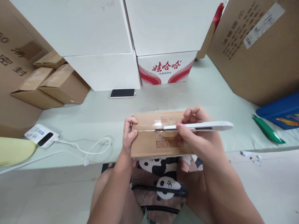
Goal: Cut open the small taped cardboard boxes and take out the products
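At frame centre, on the bench (105,112) edge, the left hand (129,135) clamps the box (149,146) at its left end, while the right hand (196,137) holds the knife (210,126) in a closed grip, tip at mid-seam; the tape (144,128) left of it appears uncut.

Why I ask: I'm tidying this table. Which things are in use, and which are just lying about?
In use: small cardboard box, held by the left hand; white cutter in the right hand, on the box's tape.
Lying about: phone, green cutter, white device with cable, stacked cartons.
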{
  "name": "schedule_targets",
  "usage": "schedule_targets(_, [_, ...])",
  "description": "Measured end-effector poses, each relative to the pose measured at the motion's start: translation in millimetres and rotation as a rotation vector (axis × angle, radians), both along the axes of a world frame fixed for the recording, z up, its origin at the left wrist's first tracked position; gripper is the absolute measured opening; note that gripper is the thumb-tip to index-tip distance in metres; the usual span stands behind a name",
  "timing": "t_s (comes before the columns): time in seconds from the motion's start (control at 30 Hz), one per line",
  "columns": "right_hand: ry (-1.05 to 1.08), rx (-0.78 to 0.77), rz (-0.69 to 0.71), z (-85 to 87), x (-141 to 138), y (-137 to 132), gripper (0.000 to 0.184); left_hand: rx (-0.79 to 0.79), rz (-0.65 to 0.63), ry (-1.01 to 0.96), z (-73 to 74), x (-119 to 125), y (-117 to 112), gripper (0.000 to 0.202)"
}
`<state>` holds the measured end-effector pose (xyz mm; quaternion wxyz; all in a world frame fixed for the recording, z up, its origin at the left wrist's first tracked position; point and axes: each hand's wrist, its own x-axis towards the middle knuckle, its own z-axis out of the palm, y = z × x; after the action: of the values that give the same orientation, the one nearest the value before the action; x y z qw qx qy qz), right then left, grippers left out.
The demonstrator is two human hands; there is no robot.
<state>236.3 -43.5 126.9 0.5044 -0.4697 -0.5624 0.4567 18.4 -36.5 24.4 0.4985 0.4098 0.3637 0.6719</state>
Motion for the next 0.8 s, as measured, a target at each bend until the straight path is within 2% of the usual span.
schedule_targets(0.33, [-0.022,-0.032,-0.015,-0.3,-2.9,2.2,0.026,-0.008,-0.013,-0.01,2.0,1.4,-2.6,0.043])
schedule_targets(0.6, [-0.128,-0.019,0.062,-0.6,0.9,1.4,0.021,-0.012,0.0,-0.001,1.8,1.0,-1.7,0.042])
schedule_targets(0.8, [-0.016,-0.03,0.012,1.4,0.4,1.8,0.022,0.002,0.001,0.012,4.5,2.7,-2.5,0.044])
